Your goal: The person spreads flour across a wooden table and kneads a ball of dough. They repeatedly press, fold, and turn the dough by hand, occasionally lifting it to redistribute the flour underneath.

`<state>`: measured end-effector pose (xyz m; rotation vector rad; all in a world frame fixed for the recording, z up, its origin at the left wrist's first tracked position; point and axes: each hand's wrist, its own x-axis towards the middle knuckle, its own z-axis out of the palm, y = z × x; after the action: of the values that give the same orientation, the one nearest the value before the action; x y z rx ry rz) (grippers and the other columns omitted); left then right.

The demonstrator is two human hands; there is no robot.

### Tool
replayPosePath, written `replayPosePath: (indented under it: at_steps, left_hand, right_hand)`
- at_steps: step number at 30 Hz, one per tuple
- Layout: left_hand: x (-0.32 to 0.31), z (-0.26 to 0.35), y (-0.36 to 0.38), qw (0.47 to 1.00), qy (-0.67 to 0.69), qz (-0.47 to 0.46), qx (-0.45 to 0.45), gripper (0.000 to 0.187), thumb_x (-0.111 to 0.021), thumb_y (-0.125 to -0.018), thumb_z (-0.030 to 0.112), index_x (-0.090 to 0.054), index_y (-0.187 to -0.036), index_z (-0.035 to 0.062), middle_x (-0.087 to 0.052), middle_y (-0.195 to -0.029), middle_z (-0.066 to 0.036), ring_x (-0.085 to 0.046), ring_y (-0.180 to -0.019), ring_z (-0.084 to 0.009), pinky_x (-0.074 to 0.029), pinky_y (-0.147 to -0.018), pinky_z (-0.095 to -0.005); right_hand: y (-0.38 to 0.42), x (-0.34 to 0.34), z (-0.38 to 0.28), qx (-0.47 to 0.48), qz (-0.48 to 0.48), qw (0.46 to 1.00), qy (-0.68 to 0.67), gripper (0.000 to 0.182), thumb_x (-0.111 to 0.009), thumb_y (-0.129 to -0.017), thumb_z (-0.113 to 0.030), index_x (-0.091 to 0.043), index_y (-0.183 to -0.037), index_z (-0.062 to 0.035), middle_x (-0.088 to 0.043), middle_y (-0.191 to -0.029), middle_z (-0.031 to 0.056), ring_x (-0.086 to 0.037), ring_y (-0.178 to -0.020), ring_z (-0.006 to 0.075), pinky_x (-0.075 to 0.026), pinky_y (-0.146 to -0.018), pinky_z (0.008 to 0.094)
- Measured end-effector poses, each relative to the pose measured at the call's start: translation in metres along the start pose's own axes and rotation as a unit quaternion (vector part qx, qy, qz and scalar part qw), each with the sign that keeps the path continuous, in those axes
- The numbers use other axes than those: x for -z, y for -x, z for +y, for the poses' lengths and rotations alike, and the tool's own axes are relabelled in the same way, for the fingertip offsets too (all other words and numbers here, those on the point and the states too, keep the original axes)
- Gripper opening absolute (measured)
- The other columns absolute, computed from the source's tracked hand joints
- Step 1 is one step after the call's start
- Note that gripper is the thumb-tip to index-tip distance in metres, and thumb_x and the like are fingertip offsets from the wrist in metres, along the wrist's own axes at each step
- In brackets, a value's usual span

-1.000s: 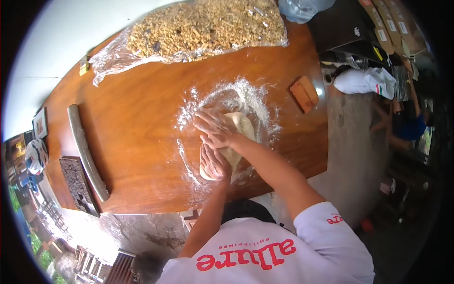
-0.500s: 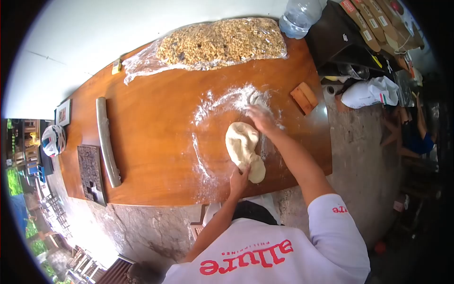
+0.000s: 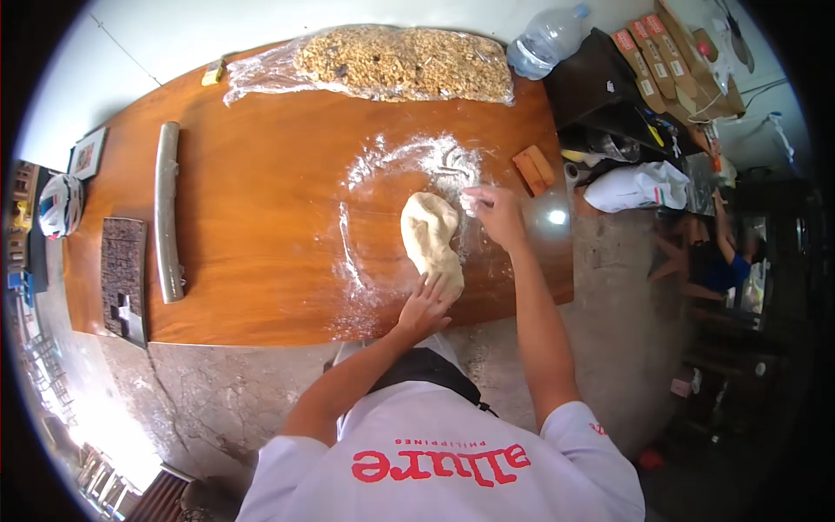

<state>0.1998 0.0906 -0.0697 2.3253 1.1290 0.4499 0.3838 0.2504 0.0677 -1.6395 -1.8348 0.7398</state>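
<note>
A long, lumpy piece of pale dough (image 3: 429, 228) lies on the wooden table, just left of my right hand. Across its near end rests my left hand (image 3: 424, 308), palm down with the fingers laid out on the dough. My right hand (image 3: 497, 216) hovers beside the dough's far end, its fingers drawn together with white flour at the tips. Beyond the dough, loose flour (image 3: 448, 165) is scattered in an arc, with finger tracks through its thickest patch.
A clear bag of chopped, nut-like pieces (image 3: 404, 65) lies along the back edge. A wooden block (image 3: 533, 170) sits right. Further left are a grey roller-like tube (image 3: 167, 213) and a dark slab (image 3: 123, 270). A plastic bottle (image 3: 546, 42) stands at the back right.
My right hand has come back from the flour patch and closed its fingers, flour showing at them. My left hand has shifted from the dough's side to lying on top of it.
</note>
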Motion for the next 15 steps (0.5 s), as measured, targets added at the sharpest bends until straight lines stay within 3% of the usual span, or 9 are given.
replayPosePath:
  at_steps: [2, 4, 6, 7, 9, 10, 12, 14, 15]
  left_hand:
    - [0.014, 0.01, -0.018, 0.99, -0.104, -0.024, -0.097, 0.08, -0.078, -0.073, 0.039, -0.049, -0.142, 0.0137, -0.039, -0.152, -0.018, -0.036, -0.141, -0.0353, -0.022, -0.119, -0.0568]
    - [-0.004, -0.004, -0.036, 0.992, -0.084, -0.03, -0.085, 0.083, -0.078, -0.074, 0.039, -0.045, -0.146, 0.0149, -0.035, -0.155, -0.016, -0.034, -0.143, -0.0347, -0.016, -0.122, -0.0581]
    - [-0.039, -0.03, -0.051, 0.978, -0.169, 0.018, -0.12, 0.068, -0.073, -0.078, 0.038, -0.053, -0.139, 0.0131, -0.04, -0.153, -0.016, -0.036, -0.141, -0.0359, -0.014, -0.121, -0.06]
    - [-0.035, -0.035, -0.057, 0.978, -0.169, 0.019, -0.125, 0.068, -0.073, -0.078, 0.038, -0.053, -0.139, 0.0131, -0.04, -0.153, -0.016, -0.036, -0.141, -0.0359, -0.014, -0.121, -0.06]
    - [-0.022, -0.048, -0.074, 0.966, -0.21, -0.019, -0.149, 0.053, -0.068, -0.084, 0.032, -0.059, -0.131, 0.0099, -0.053, -0.141, -0.019, -0.05, -0.132, -0.0352, -0.031, -0.116, -0.0555]
    - [-0.002, -0.05, -0.09, 0.965, -0.214, -0.019, -0.151, 0.053, -0.068, -0.084, 0.032, -0.059, -0.131, 0.0099, -0.053, -0.141, -0.019, -0.05, -0.132, -0.0352, -0.031, -0.116, -0.0555]
    - [0.048, -0.05, -0.119, 0.981, 0.111, -0.091, 0.128, 0.047, -0.066, -0.087, 0.028, -0.059, -0.128, 0.0067, -0.064, -0.122, -0.022, -0.061, -0.119, -0.0346, -0.047, -0.101, -0.048]
    - [0.065, -0.071, -0.14, 0.926, 0.252, 0.093, 0.263, 0.043, -0.066, -0.088, 0.025, -0.058, -0.127, 0.0097, -0.068, -0.108, -0.023, -0.067, -0.102, -0.0387, -0.054, -0.084, -0.0458]
    - [0.07, -0.084, -0.148, 0.882, 0.316, 0.183, 0.299, 0.036, -0.069, -0.087, 0.022, -0.064, -0.12, 0.0106, -0.072, -0.096, -0.02, -0.07, -0.092, -0.0382, -0.055, -0.082, -0.047]
  right_hand:
    - [0.025, 0.012, -0.021, -0.029, -0.038, 0.999, 0.011, 0.02, -0.064, -0.089, -0.004, -0.073, -0.107, -0.003, -0.073, -0.096, 0.0132, -0.068, -0.087, 0.0184, -0.053, -0.08, 0.0305]
    - [0.044, 0.019, -0.036, -0.056, -0.069, 0.996, 0.02, 0.025, -0.061, -0.091, -0.001, -0.072, -0.113, -0.003, -0.073, -0.099, 0.012, -0.067, -0.089, 0.0142, -0.052, -0.081, 0.0286]
    - [0.058, 0.021, -0.045, -0.069, 0.012, 0.979, -0.192, 0.023, -0.061, -0.092, -0.002, -0.071, -0.113, -0.0016, -0.073, -0.103, 0.0077, -0.068, -0.09, 0.0164, -0.052, -0.084, 0.0288]
    - [0.065, 0.022, -0.043, -0.069, 0.016, 0.979, -0.19, 0.023, -0.061, -0.092, -0.002, -0.071, -0.113, -0.0016, -0.073, -0.103, 0.0077, -0.068, -0.09, 0.0164, -0.052, -0.084, 0.0288]
    - [0.076, 0.015, -0.025, -0.129, 0.101, 0.953, -0.254, 0.024, -0.06, -0.093, -0.001, -0.068, -0.115, 0.0034, -0.071, -0.106, 0.0058, -0.066, -0.095, 0.0137, -0.052, -0.085, 0.0269]
    - [0.08, 0.007, -0.014, -0.126, 0.105, 0.952, -0.257, 0.024, -0.06, -0.093, -0.001, -0.068, -0.115, 0.0034, -0.071, -0.106, 0.0058, -0.066, -0.095, 0.0137, -0.052, -0.085, 0.0269]
    - [0.093, -0.02, 0.014, -0.22, 0.15, 0.91, -0.318, 0.022, -0.06, -0.093, -0.001, -0.066, -0.111, 0.0068, -0.07, -0.106, 0.006, -0.064, -0.097, 0.0119, -0.051, -0.086, 0.0257]
    - [0.094, -0.057, 0.038, -0.225, 0.165, 0.909, -0.309, 0.021, -0.061, -0.093, -0.007, -0.067, -0.111, 0.0026, -0.071, -0.106, 0.0094, -0.066, -0.1, 0.0185, -0.051, -0.089, 0.0317]
    - [0.09, -0.075, 0.046, -0.191, 0.184, 0.944, -0.195, 0.023, -0.062, -0.093, -0.01, -0.067, -0.113, 0.0004, -0.071, -0.107, 0.012, -0.067, -0.1, 0.0238, -0.052, -0.09, 0.0349]
